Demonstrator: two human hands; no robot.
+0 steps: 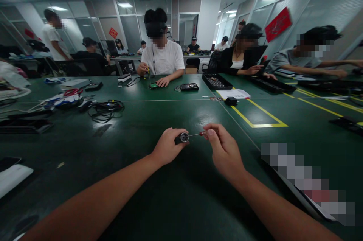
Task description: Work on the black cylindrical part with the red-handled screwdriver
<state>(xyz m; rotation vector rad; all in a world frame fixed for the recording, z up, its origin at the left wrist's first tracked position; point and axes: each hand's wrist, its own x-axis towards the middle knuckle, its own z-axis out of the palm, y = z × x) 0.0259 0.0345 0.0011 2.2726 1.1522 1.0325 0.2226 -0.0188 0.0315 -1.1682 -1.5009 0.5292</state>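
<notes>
My left hand (168, 145) is closed around a small dark cylinder with a silvery ring-shaped end (184, 137), which faces me. Between thumb and fingers, my right hand (225, 152) grips a thin screwdriver (195, 135) with a reddish handle; most of that handle is hidden by the fingers. The screwdriver's metal shaft points left, and its tip is at the ring end of the cylinder. Whether the tip touches the inside or only the rim, I cannot tell. Both hands are held above the green table (159, 203).
Tangled black cables (105, 110) and a heap of gloves and wires (64, 99) lie at the left. A small black block (231, 101) sits by yellow tape (269, 125). Across the table, a person in white (163, 57) handles a circuit board. Black trays (217, 81) stand farther right.
</notes>
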